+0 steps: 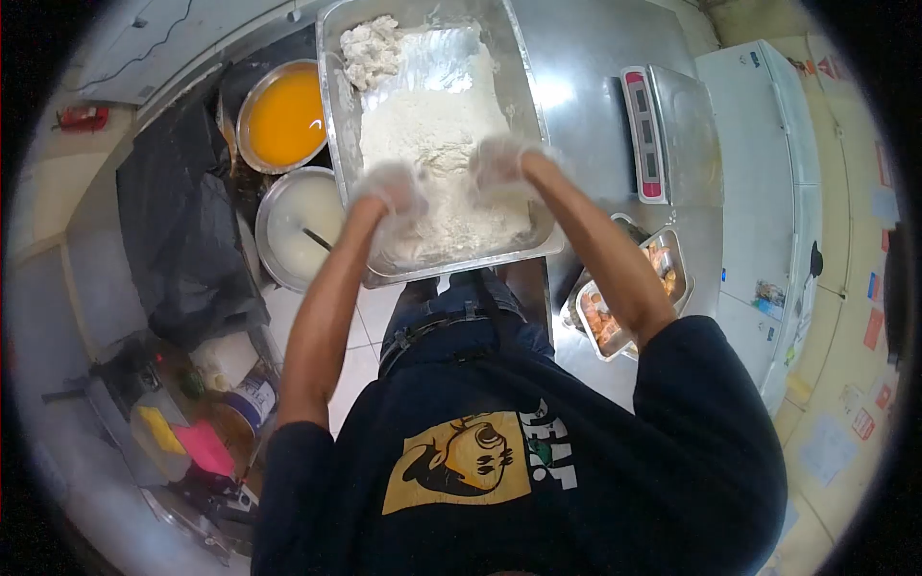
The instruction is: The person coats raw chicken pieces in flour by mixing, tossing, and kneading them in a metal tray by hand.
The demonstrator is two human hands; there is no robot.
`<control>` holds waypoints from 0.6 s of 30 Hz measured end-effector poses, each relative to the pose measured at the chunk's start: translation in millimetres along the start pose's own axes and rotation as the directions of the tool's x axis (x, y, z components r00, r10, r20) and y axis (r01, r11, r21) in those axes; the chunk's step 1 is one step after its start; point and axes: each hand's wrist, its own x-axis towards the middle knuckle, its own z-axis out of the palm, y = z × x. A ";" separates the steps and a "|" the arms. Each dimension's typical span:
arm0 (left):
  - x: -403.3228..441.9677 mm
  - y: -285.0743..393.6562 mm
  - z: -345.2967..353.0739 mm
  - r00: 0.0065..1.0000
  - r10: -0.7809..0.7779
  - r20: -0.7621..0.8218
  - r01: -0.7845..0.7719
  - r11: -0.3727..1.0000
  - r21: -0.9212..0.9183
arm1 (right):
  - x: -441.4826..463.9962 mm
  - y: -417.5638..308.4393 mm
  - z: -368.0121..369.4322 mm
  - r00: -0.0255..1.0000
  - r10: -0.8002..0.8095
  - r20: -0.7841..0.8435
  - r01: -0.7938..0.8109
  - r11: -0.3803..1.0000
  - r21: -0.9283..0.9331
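Note:
A large metal tray (534,96) holds white flour (423,120) spread over its bottom, with a lumpy pile of floury pieces (371,50) in its far left corner. My left hand (394,189), in a clear glove, is over the left part of the flour. My right hand (503,163), gloved the same way, is over the right part. Both hands are smeared by motion, so their fingers cannot be made out. Between them the flour is heaped unevenly.
Left of the tray stand a bowl of orange liquid (285,117) and a bowl of whitish liquid (288,227) with a dark handle in it. A scale (645,134) is at the right. Nearer me are metal trays of reddish pieces (600,319).

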 end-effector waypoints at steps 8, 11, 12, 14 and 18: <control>138.6 -112.9 124.3 0.821 -0.122 -0.558 -0.164 0.886 -0.434 | 108.3 36.0 29.0 0.852 0.318 -0.417 -0.207 0.934 0.290; 102.5 -103.6 131.7 0.980 -0.133 -0.151 0.037 0.857 -0.514 | 65.9 30.4 45.8 0.996 -0.013 -0.092 0.067 0.792 0.607; 36.9 -31.0 63.7 0.987 -0.164 -0.002 0.161 0.975 -0.155 | 12.2 1.4 17.4 0.999 0.028 -0.035 0.000 0.789 0.615; -24.8 34.3 27.0 0.982 -0.186 0.036 0.184 0.981 0.056 | 31.8 14.1 88.1 0.957 -0.233 -0.173 0.282 0.606 0.744; -25.7 78.5 61.9 0.873 -0.455 -0.174 0.451 0.890 -0.064 | -24.2 -71.1 63.5 0.939 0.239 -0.247 -0.198 0.964 0.180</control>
